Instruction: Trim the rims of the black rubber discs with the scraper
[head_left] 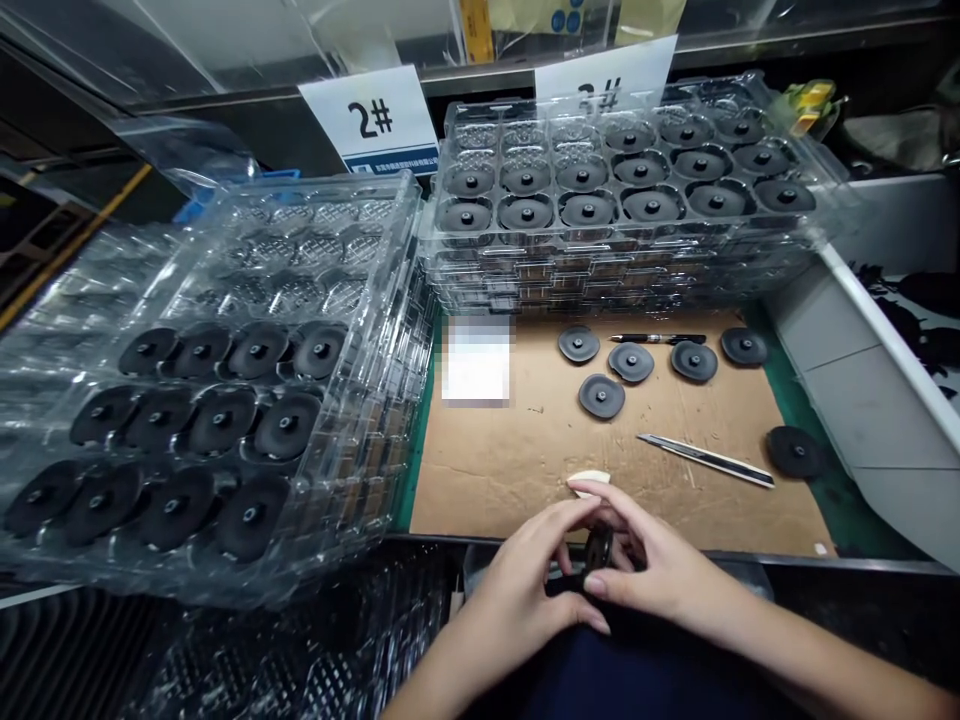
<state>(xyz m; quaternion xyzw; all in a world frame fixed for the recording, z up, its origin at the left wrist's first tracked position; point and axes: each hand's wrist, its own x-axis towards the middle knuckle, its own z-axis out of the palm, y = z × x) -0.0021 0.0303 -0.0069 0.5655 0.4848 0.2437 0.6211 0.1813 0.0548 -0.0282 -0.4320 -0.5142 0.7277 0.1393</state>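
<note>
The cardboard (510, 460) lay before the person, bounded on the left by a tray stack (379, 410), at the far side by a second stack (555, 275), and on the right by a white wall (889, 330). Discs sat in both top trays. Five loose discs (601, 397) lay toward the far side, by a pen (660, 339); another disc (795, 452) sat at the right edge. A knife (705, 461) slanted across the open area. A white piece (589, 482) was just beyond the fingertips; contact could not be determined.

The dark part (598, 548) was between both hands at the near edge, edge-on, its visible long axis roughly up the view; its facing was obscured by fingers. The left hand (525, 565) and right hand (660, 570) both grasped it, fingers curled.
</note>
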